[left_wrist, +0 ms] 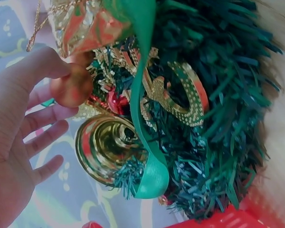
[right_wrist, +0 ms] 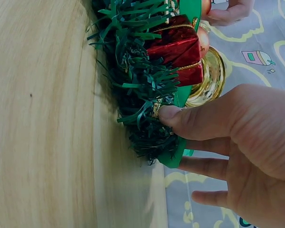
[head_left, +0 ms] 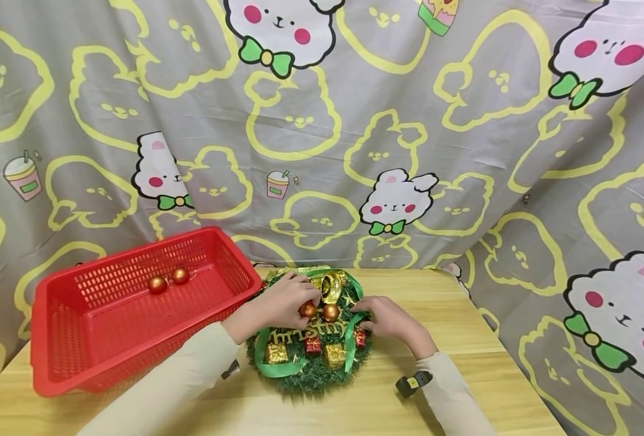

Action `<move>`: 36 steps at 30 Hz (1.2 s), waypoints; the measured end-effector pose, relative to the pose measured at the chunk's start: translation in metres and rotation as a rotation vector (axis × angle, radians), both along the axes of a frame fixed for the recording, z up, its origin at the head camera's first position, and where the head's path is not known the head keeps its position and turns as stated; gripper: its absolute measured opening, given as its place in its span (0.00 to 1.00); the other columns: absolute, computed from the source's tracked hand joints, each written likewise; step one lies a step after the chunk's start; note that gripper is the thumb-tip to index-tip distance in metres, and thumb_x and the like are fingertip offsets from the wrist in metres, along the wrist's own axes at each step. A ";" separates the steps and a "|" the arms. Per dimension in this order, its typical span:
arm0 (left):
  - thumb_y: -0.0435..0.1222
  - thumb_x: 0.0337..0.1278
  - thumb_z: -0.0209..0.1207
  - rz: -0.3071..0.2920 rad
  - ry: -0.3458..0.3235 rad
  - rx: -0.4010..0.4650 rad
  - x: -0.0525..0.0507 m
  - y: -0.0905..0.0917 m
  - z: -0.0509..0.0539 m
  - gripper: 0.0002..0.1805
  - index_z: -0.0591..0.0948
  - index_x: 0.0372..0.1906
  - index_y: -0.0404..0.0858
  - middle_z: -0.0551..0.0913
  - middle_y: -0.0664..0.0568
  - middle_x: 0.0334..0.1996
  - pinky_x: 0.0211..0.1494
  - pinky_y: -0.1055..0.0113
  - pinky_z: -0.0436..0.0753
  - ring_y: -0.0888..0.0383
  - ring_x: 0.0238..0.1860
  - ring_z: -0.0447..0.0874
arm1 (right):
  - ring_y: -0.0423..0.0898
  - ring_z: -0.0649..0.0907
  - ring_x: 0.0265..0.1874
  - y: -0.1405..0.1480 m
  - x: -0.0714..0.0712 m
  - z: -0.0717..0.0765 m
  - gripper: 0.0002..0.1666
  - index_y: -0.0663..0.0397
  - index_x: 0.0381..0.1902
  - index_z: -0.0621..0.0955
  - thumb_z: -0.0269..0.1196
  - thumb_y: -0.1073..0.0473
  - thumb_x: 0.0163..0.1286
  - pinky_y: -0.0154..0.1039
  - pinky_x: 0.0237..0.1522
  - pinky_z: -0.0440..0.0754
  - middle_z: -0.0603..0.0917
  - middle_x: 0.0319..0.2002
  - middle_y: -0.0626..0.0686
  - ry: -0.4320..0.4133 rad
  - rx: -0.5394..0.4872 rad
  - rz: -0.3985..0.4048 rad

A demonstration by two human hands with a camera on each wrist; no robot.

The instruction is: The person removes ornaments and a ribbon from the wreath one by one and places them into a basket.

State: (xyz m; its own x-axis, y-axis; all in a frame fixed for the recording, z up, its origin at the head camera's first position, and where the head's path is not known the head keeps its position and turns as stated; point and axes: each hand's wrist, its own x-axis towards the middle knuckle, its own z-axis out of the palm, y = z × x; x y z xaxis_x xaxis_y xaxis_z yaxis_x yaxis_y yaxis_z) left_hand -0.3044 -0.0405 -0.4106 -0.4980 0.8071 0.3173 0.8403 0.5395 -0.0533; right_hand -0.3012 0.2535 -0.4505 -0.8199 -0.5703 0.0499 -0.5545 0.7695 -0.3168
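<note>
A green tinsel wreath lies on the wooden table, with gold lettering, small gift boxes, green ribbon and a gold bell on it. Over its upper left part, my left hand pinches a copper-coloured bauble between thumb and fingers. Another copper bauble sits beside it, below the bell. At the right edge, my right hand holds the wreath; its thumb rests on the tinsel, with fingers behind the ribbon. Those fingertips are partly hidden.
To the left stands a red plastic basket with two copper baubles inside. Behind the table hangs a grey patterned curtain. A dark wrist strap is on the right wrist.
</note>
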 end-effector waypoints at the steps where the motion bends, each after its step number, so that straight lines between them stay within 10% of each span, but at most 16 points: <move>1: 0.42 0.43 0.72 0.000 0.001 0.000 0.000 -0.001 0.001 0.15 0.81 0.38 0.48 0.85 0.59 0.38 0.56 0.52 0.74 0.56 0.44 0.76 | 0.59 0.82 0.62 0.000 0.000 0.000 0.21 0.57 0.57 0.85 0.70 0.64 0.65 0.55 0.65 0.78 0.85 0.59 0.59 0.001 0.001 0.001; 36: 0.42 0.40 0.74 0.035 0.101 -0.022 0.000 -0.039 0.022 0.17 0.81 0.38 0.48 0.83 0.57 0.39 0.55 0.50 0.76 0.53 0.46 0.76 | 0.61 0.80 0.63 0.000 0.000 0.001 0.22 0.58 0.57 0.85 0.70 0.65 0.65 0.57 0.65 0.76 0.84 0.60 0.61 -0.008 -0.001 -0.001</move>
